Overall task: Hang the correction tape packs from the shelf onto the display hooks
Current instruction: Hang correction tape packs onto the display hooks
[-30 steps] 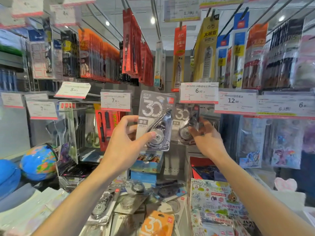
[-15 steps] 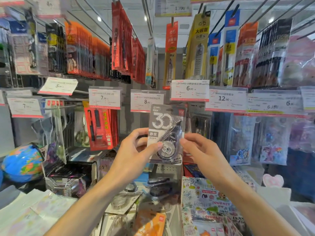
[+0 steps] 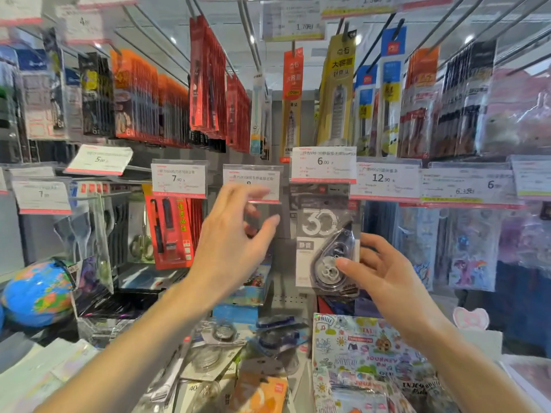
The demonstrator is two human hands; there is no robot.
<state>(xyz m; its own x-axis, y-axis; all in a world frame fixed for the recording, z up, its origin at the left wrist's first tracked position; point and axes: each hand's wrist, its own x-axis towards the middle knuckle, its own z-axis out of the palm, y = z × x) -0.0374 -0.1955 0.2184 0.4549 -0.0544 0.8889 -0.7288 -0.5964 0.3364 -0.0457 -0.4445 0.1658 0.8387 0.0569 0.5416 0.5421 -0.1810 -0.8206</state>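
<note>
Head view, right hand: the right hand (image 3: 384,272) pinches a correction tape pack (image 3: 326,248), thumb on the clear blister front and fingers behind its right edge.
Head view, left hand: the left hand (image 3: 235,234) is spread and holds nothing, blurred, fingertips up near the price tag (image 3: 252,182) just left of the pack.
Where the pack is: upright, its top tucked under the 6.00 price tag (image 3: 323,164); I cannot tell whether its hole is on the hook, which is hidden.
More packs: loose ones lie on the shelf (image 3: 214,362) below both hands.
Doing it well: I'd keep the pack square to the hook, guide the hole with the pinch, and lift the tag out of the way with the free hand.
Arm pose: both forearms reach up and forward, wrists slightly bent back.
</note>
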